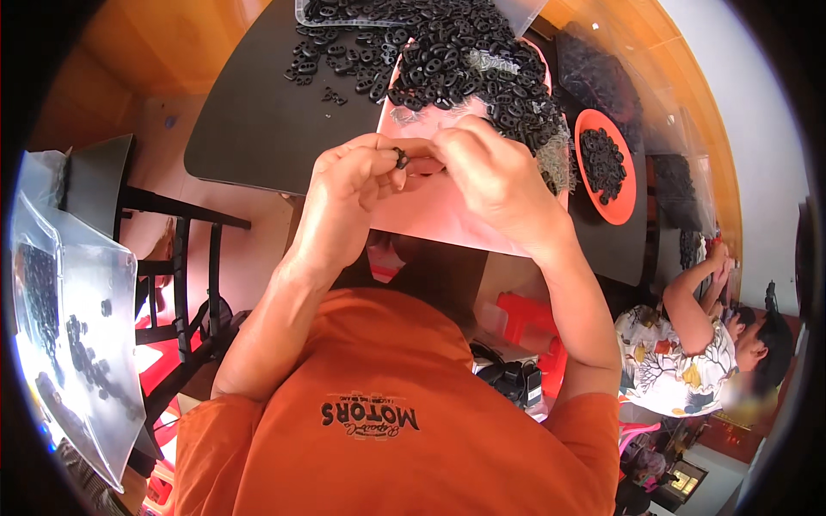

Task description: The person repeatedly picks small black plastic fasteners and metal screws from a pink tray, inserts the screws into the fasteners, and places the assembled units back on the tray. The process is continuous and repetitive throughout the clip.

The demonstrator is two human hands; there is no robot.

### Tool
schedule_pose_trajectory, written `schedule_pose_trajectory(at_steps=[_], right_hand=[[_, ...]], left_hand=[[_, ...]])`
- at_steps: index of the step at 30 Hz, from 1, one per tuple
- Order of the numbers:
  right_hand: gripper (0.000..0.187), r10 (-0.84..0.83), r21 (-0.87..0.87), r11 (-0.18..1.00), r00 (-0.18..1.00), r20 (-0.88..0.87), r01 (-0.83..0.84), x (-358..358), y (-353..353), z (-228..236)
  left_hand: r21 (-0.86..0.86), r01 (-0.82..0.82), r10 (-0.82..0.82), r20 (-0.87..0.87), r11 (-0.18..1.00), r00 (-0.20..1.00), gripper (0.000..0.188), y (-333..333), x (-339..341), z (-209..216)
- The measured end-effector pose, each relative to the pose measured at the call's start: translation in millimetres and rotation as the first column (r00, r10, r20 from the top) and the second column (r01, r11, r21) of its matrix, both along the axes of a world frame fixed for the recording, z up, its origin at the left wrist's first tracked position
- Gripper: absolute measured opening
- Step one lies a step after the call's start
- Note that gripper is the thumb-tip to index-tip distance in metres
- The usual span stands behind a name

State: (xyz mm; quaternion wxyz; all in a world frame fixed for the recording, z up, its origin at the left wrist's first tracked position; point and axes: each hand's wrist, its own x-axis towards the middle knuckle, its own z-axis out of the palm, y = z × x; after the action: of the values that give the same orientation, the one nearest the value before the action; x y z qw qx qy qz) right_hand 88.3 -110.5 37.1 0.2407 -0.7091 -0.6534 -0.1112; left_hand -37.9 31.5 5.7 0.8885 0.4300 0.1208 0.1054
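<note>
My left hand [348, 176] is closed in a pinch on a small black plastic piece [400, 157], held up above the near part of a pink tray [430, 222]. Close beside it, my right hand [492, 170] has its fingers pressed together, fingertips almost meeting the left ones. Whatever sits in that right pinch is hidden. Beyond both hands, a heap of black oval plastic pieces with two holes [439, 73] covers the far part of the tray. Small silvery, thin pieces [555, 162] lie in a pile along the tray's right side.
An orange-red bowl [631, 193] of black pieces stands right of the tray. More loose black pieces [331, 60] lie on the dark table [249, 129]. At the left is a clear plastic bin [95, 284] holding black parts. Another person [680, 357] sits at the right.
</note>
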Motion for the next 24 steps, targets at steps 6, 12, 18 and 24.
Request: schedule_pose_trajectory(at_steps=[6,12,18,24], right_hand=[[0.009,-0.088,-0.007,0.989,0.542,-0.836,0.15,-16,-2,16],[0.01,-0.086,-0.019,0.989,0.476,-0.875,0.145,-18,5,19],[0.01,-0.056,0.02,0.992,0.563,-0.824,0.128,-25,11,8],[0.013,-0.1,-0.049,0.989,0.396,-0.913,0.136,-22,7,16]], left_hand=[[0.09,-0.036,0.032,0.051,0.995,0.998,0.025,-8,2,1],[0.143,0.014,-0.03,0.111,0.99,0.993,0.021,-8,2,-6],[0.184,0.001,-0.024,0.127,0.983,0.992,0.02,-7,2,-11],[0.21,-0.005,-0.018,0.107,0.978,0.994,0.019,-10,2,-11]])
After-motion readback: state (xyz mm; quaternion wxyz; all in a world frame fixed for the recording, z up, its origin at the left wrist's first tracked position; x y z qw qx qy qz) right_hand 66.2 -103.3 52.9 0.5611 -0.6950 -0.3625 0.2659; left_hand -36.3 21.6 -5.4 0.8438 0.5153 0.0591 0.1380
